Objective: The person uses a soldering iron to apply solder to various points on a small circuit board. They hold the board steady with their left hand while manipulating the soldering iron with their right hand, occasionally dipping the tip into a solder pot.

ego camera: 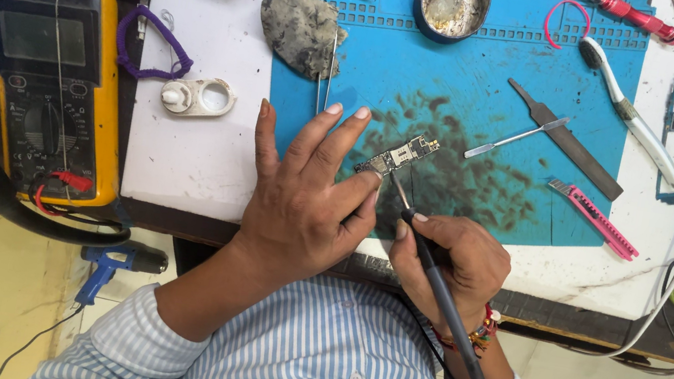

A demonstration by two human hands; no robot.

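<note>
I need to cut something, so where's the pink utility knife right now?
In the head view, the pink utility knife lies at the blue mat's right edge, right of the right hand, just below the dark flat file.

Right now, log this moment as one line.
left hand: pins circuit board on blue mat | right hand: holds soldering iron, tip at board | multimeter: left, untouched

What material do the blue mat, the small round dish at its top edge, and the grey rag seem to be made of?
Blue mat: probably silicone or rubber; matte, with moulded compartments along its top edge and dark stains.
Round dish: looks like metal; dull grey shine, with pale residue inside.
Grey rag: seems to be cloth or sponge; crumpled, soft and blackened, so I cannot tell which.
</note>
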